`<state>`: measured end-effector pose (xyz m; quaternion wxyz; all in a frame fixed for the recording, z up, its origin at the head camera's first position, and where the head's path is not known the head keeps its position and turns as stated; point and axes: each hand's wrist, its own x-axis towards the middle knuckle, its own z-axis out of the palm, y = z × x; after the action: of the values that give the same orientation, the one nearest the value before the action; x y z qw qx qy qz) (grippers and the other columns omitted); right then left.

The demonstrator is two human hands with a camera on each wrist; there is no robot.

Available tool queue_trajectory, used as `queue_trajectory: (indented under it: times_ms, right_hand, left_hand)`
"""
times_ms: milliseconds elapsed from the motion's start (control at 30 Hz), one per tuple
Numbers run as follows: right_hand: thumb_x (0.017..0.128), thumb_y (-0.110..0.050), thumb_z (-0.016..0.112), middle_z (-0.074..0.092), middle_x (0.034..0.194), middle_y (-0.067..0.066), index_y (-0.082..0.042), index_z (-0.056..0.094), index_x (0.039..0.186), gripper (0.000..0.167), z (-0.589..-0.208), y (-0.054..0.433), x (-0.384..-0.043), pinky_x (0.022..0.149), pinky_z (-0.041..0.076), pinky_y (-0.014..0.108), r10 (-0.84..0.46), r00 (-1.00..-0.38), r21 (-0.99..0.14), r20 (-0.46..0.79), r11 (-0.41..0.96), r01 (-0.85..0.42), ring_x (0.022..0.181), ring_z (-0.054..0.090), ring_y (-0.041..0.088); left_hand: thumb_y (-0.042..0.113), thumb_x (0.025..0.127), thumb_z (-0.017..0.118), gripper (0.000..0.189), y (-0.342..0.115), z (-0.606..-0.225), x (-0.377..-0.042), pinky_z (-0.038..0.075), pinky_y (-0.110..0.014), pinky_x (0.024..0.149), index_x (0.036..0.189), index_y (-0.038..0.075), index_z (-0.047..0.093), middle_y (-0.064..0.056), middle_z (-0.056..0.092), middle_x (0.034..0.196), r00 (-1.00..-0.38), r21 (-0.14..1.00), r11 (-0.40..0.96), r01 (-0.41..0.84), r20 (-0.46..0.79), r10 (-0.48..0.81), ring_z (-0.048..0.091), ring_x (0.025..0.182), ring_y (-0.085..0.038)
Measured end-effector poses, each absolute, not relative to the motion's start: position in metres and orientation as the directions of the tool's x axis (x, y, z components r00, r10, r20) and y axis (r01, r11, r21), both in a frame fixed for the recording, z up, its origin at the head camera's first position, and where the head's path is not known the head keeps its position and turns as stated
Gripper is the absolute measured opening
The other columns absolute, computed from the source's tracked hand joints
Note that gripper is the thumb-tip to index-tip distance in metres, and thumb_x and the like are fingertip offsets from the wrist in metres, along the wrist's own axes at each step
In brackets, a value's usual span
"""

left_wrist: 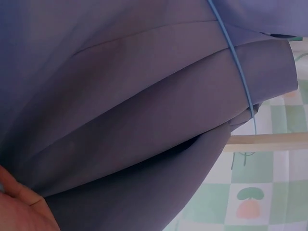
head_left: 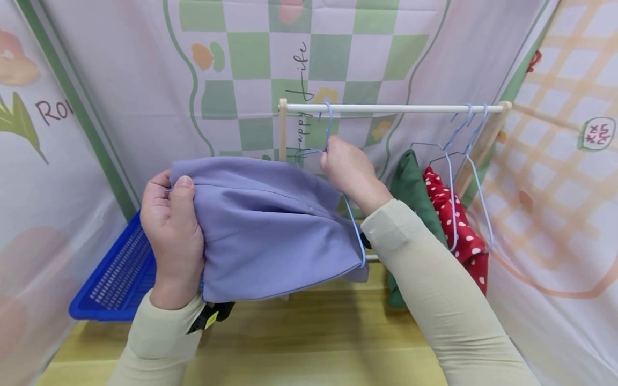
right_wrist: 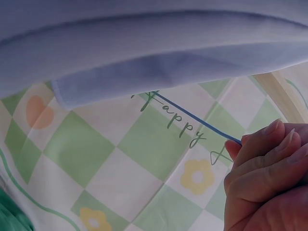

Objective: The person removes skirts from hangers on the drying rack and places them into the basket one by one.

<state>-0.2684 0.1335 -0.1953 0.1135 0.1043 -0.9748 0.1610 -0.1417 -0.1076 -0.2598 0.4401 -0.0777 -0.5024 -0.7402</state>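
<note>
A clothes rack stands at the far side of the wooden table (head_left: 309,343), its white rail (head_left: 391,109) running between a left post (head_left: 283,131) and a right post (head_left: 483,147). Near the rail's right end hang a green garment (head_left: 416,190) and a red polka-dot garment (head_left: 470,246), side by side on two wire hangers (head_left: 452,206). The right forearm passes in front of the green one and partly hides it. At the table's left edge sits a blue basket (head_left: 103,312), its right side covered by the left hand and the cloth. A checked backdrop (head_left: 248,56) fills the space behind the rack.

The lavender garment (head_left: 270,236) is held up above the table, in front of the rail's left half, and blocks the lower part of the left post. Its long axis runs side to side, roughly level and nearly in line with the rail; the narrower end points right, towards the hanger.

The left hand (head_left: 174,236) pinches the garment's left end, thumb on the near face. The right hand (head_left: 350,169) has its fingers curled tightly round the blue hanger (head_left: 354,228) just below its hook, which meets the rail near the left end. One wire of this hanger crosses in front of the garment's right end, with cloth showing on both sides.
</note>
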Motion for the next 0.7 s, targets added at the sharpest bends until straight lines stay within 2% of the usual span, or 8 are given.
queue_trajectory:
  times_ms: [267, 533, 700]
  right_hand:
    - [0.104, -0.018, 0.038, 0.066, 0.105, 0.018, -0.004, 0.056, 0.110, 0.023, -0.196, 0.134, -0.269, 0.083, 0.053, 0.054, -0.169, -0.949, -0.291, 0.267, 0.924, -0.247, 0.090, 0.061, 0.037]
    - [0.104, -0.018, 0.038, 0.067, 0.107, 0.018, -0.004, 0.056, 0.111, 0.024, -0.196, 0.134, -0.270, 0.084, 0.053, 0.054, -0.170, -0.949, -0.286, 0.265, 0.926, -0.246, 0.092, 0.063, 0.037]
    - [0.104, -0.018, 0.037, 0.068, 0.110, 0.018, -0.005, 0.056, 0.113, 0.025, -0.196, 0.134, -0.270, 0.085, 0.053, 0.054, -0.166, -0.952, -0.292, 0.257, 0.926, -0.240, 0.093, 0.063, 0.037]
  left_hand:
    - [0.009, 0.099, 0.063, 0.015, -0.114, -0.254, -0.140, 0.045, -0.023, 0.054, 0.109, -0.001, 0.066, -0.010, 0.063, 0.081, -0.578, 0.650, -0.145, 0.746, 0.524, -0.625, 0.058, 0.059, -0.015]
    - [0.007, 0.098, 0.063, 0.013, -0.122, -0.245, -0.135, 0.043, -0.023, 0.055, 0.105, -0.002, 0.069, -0.009, 0.063, 0.080, -0.485, 0.578, -0.098, 0.810, 0.565, -0.668, 0.058, 0.061, -0.014]
    - [0.004, 0.096, 0.062, 0.011, -0.123, -0.238, -0.132, 0.042, -0.023, 0.056, 0.102, -0.004, 0.067, -0.010, 0.064, 0.080, -0.472, 0.553, -0.136, 0.822, 0.528, -0.706, 0.058, 0.062, -0.015]
